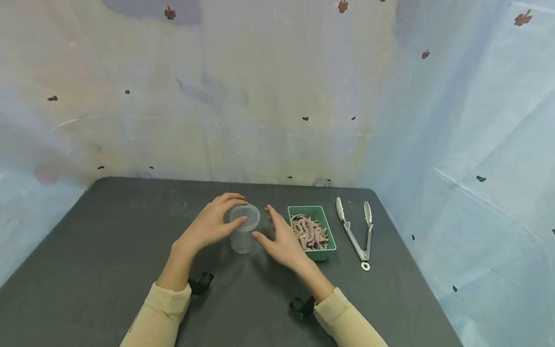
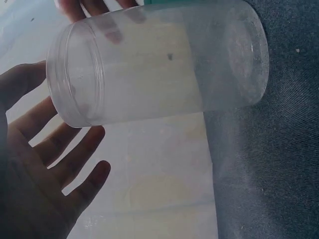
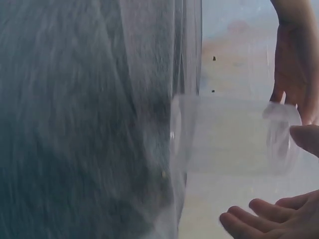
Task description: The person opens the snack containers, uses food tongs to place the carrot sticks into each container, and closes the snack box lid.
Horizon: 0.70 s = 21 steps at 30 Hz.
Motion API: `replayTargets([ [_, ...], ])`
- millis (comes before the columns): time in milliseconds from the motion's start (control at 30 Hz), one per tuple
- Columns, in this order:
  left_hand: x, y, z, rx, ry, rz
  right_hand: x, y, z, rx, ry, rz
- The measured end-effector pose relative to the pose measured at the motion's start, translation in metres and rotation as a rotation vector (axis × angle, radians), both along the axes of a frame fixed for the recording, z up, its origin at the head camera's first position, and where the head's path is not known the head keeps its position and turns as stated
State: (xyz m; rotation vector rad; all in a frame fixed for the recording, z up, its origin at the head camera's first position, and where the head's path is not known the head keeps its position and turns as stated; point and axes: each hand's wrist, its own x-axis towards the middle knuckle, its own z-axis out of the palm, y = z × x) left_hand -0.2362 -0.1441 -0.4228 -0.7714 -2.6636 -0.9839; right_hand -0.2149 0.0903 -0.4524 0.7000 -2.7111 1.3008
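Observation:
A clear, empty plastic jar [image 1: 244, 239] with a translucent lid [image 1: 245, 215] stands upright on the dark table, between the two hands. My left hand [image 1: 213, 222] is at the lid from the left, its fingers spread and reaching round the far side, the thumb at the near rim. In the left wrist view those fingers [image 2: 82, 157] look fairly straight beside the jar's top. My right hand [image 1: 284, 242] hovers at the jar's right side with its fingers apart and nothing held. The right wrist view shows the jar [image 3: 229, 137] with a gap before the right fingers [image 3: 259, 216].
Right of the jar stands a green tray [image 1: 320, 254] with a heap of greyish-brown strips. Metal tongs [image 1: 357, 248] lie spread beyond it. Pale plastic sheeting [image 1: 260, 120] hangs behind and beside the dark table [image 1: 108, 250].

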Motion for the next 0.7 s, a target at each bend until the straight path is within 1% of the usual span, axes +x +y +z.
replayTargets([
  [133, 0.000, -0.001, -0.001, -0.013, -0.035, -0.007, -0.002, -0.008, -0.009, -0.016, -0.058, 0.032],
  [333, 0.000, -0.003, -0.003, 0.000, -0.088, -0.023, -0.005, -0.016, -0.023, -0.095, -0.105, 0.083],
  [467, 0.000, -0.004, -0.006, 0.029, -0.107, -0.039, -0.006, -0.020, -0.028, -0.140, -0.136, 0.096],
  [567, -0.001, -0.005, -0.007, 0.063, -0.125, -0.060, -0.008, -0.020, -0.031, -0.159, -0.141, 0.094],
  [633, -0.003, -0.006, -0.008, 0.084, -0.146, -0.070, -0.010, -0.020, -0.032, -0.166, -0.139, 0.094],
  [700, -0.003, -0.009, -0.009, 0.113, -0.183, -0.079, -0.012, -0.020, -0.033, -0.174, -0.139, 0.095],
])
